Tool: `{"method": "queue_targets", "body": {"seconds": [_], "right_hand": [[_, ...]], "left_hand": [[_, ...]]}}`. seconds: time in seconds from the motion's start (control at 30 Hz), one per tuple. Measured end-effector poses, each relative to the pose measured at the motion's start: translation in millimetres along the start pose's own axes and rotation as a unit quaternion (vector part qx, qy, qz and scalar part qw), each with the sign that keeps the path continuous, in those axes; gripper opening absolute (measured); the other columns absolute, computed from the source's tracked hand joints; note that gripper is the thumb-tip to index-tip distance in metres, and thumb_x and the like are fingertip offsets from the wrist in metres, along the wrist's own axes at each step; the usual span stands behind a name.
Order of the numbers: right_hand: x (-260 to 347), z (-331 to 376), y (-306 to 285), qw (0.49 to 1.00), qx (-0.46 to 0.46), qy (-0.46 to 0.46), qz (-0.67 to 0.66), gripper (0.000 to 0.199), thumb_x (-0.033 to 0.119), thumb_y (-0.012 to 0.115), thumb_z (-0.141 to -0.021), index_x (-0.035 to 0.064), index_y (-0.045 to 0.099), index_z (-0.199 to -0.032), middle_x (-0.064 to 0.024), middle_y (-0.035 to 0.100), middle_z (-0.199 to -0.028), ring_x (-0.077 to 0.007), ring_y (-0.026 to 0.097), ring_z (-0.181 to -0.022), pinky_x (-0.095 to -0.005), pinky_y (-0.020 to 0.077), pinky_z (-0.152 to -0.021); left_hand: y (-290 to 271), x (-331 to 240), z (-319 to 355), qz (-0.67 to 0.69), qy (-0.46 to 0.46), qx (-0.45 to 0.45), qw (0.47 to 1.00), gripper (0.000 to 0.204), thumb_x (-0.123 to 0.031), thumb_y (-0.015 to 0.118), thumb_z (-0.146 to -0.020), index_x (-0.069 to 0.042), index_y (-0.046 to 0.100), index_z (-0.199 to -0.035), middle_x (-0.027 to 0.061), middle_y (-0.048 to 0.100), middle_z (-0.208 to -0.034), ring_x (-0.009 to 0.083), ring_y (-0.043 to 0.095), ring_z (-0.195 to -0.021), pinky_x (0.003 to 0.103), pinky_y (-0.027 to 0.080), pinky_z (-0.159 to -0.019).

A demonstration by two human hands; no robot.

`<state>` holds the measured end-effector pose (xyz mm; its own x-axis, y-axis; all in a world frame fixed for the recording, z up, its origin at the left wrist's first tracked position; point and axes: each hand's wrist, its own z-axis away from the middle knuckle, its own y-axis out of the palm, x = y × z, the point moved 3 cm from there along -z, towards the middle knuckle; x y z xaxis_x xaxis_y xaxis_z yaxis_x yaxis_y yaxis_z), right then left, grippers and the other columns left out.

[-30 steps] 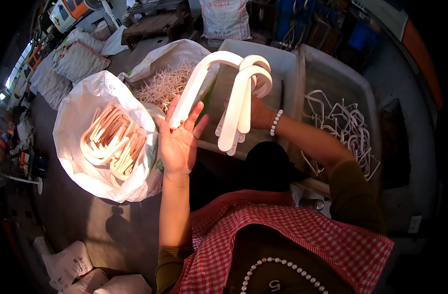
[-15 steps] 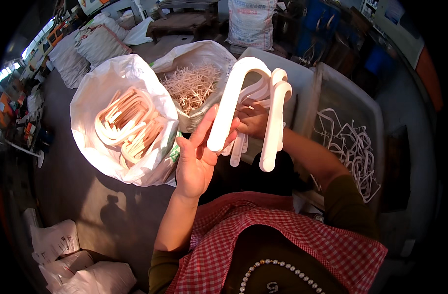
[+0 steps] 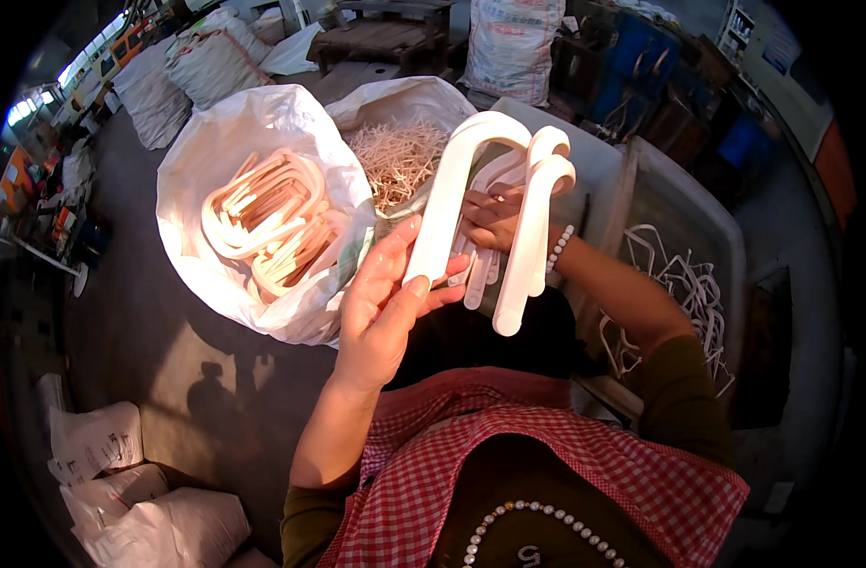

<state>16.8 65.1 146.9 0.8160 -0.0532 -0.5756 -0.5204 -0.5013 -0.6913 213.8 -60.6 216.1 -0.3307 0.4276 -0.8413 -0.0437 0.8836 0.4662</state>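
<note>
Both hands (image 3: 385, 303) (image 3: 494, 216) hold white U-shaped plastic pieces (image 3: 494, 189) upright between them.

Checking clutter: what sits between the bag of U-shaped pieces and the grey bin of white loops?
Head view: a bag of thin shavings and both hands' white U-pieces.

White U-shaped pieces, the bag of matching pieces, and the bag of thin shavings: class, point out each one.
White U-shaped pieces (image 3: 452, 204), head view, on the long leg held between both hands.
Bag of matching pieces (image 3: 224, 123), head view, on its white rim.
Bag of thin shavings (image 3: 404, 95), head view, on its rim.
</note>
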Motion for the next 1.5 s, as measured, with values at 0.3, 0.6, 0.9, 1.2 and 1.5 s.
{"method": "queue_targets", "body": {"seconds": [0.3,0.6,0.9,1.2,1.5], "right_hand": [[-0.5,5.0,8.3,0.992,-0.027,0.028,-0.123,0.041,0.012,0.058,-0.077,0.0066,0.054,-0.117,-0.0106,0.058,-0.115,-0.022,0.058,-0.107,-0.0423,0.0403,-0.1],[27.4,-31.7,23.3,0.945,0.079,0.282,-0.145,0.008,0.02,0.054,-0.079,0.0121,0.055,-0.083,-0.0034,0.06,-0.077,-0.0197,0.062,-0.075,-0.0363,0.0426,-0.072],[91.4,-58.8,50.2,0.933,0.078,0.292,-0.196,0.032,0.021,0.049,-0.085,0.0077,0.059,-0.113,-0.0132,0.063,-0.105,-0.0284,0.057,-0.097,-0.0436,0.0399,-0.087],[103.5,-7.5,109.9,0.895,0.023,0.39,-0.213,0.035,0.028,0.047,-0.091,0.006,0.057,-0.116,-0.0157,0.06,-0.115,-0.0295,0.057,-0.104,-0.0446,0.0442,-0.089],[98.9,-12.4,42.5,0.857,-0.105,0.375,-0.336,0.025,0.024,0.055,-0.087,0.0071,0.06,-0.105,-0.0159,0.062,-0.101,-0.0316,0.06,-0.094,-0.0421,0.0484,-0.082]], "left_hand": [[-34.8,15.4,-22.4,0.085,0.021,-0.094,0.992,0.052,-0.036,0.035,-0.101,0.002,0.035,-0.137,0.0181,0.05,-0.13,0.0319,0.056,-0.113,0.041,0.048,-0.092],[-4.2,51.1,-22.5,-0.071,-0.026,-0.053,0.996,0.06,-0.026,0.054,-0.096,0.005,0.026,-0.139,0.0179,0.04,-0.136,0.0263,0.042,-0.127,0.039,0.033,-0.108],[-41.2,90.5,-158.9,0.293,0.008,-0.249,0.923,0.059,-0.049,0.066,-0.083,0.0,0.051,-0.113,0.0107,0.058,-0.109,0.0241,0.056,-0.101,0.039,0.045,-0.09],[-1.9,120.4,-167.4,0.297,-0.055,-0.211,0.93,0.043,-0.039,0.063,-0.086,-0.004,0.056,-0.111,0.0113,0.061,-0.102,0.0263,0.06,-0.095,0.04,0.049,-0.085],[34.3,114.3,-171.3,0.268,-0.095,-0.109,0.953,0.04,-0.025,0.059,-0.09,-0.009,0.05,-0.126,0.0121,0.056,-0.114,0.0255,0.056,-0.104,0.041,0.048,-0.091]]}}
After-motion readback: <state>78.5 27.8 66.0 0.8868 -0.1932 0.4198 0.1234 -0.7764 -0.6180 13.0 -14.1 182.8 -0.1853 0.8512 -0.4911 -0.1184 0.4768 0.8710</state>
